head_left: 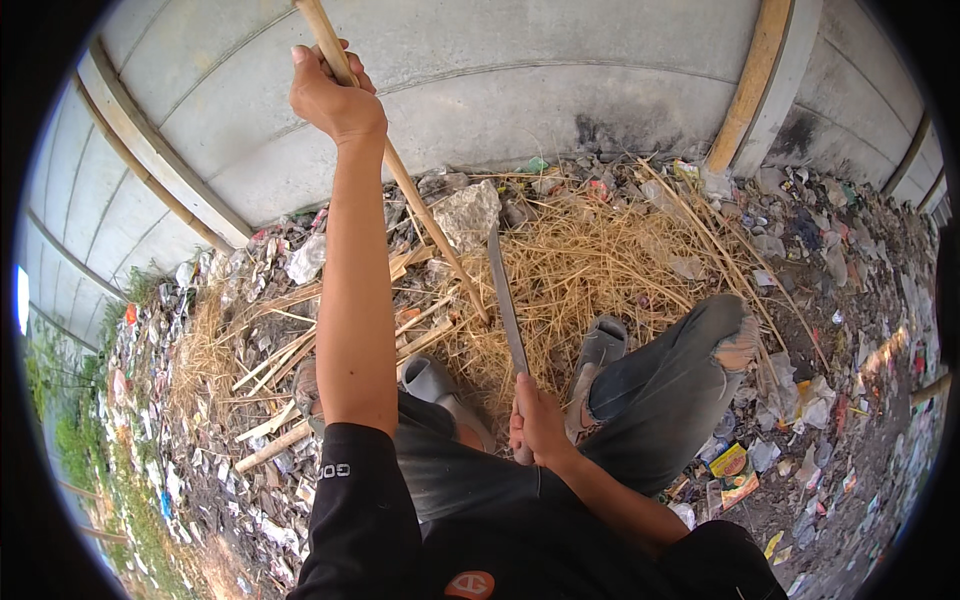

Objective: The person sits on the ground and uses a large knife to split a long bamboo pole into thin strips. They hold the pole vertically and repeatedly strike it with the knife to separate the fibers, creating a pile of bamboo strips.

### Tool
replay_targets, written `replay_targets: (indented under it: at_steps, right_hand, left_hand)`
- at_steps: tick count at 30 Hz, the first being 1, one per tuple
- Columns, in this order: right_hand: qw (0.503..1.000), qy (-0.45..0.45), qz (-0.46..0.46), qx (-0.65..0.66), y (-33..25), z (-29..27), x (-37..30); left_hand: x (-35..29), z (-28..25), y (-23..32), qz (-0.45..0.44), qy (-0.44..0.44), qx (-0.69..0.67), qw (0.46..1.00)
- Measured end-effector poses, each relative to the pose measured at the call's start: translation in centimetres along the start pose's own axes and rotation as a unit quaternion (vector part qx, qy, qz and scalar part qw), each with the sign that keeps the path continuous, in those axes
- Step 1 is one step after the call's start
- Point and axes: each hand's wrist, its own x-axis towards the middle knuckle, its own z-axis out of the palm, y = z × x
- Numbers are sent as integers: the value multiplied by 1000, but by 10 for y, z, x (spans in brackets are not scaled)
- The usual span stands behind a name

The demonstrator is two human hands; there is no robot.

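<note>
My left hand (340, 95) is raised at arm's length, its fingers wrapped round a long bamboo pole (425, 215). The pole slants down to the right, and its lower end reaches the straw between my feet. In front of my lap, my right hand (540, 422) grips a machete (507, 305) by its handle. The long straight blade points away from me and upward in the picture, close to the right of the pole's lower end; whether they touch I cannot tell. A rough grey rock (467, 215) sits just beyond the blade's tip.
Dry straw (590, 265) and split bamboo pieces (285, 355) cover the ground around my grey shoes (435, 385). Plastic litter (800, 400) spreads on both sides. A concrete panel wall (540, 110) stands close ahead, with a bamboo post (752, 80) against it.
</note>
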Motion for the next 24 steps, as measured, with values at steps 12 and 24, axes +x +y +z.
replay_targets:
  at_steps: [12,24]
  right_hand:
    - [865,-23,-502,17,-45,33,16]
    - [937,-18,-336,92,-171,13,-2]
  left_hand:
    - [-13,13,-6,-17,2,1,1000]
    - [14,-27,1,-9,19,-5,1000]
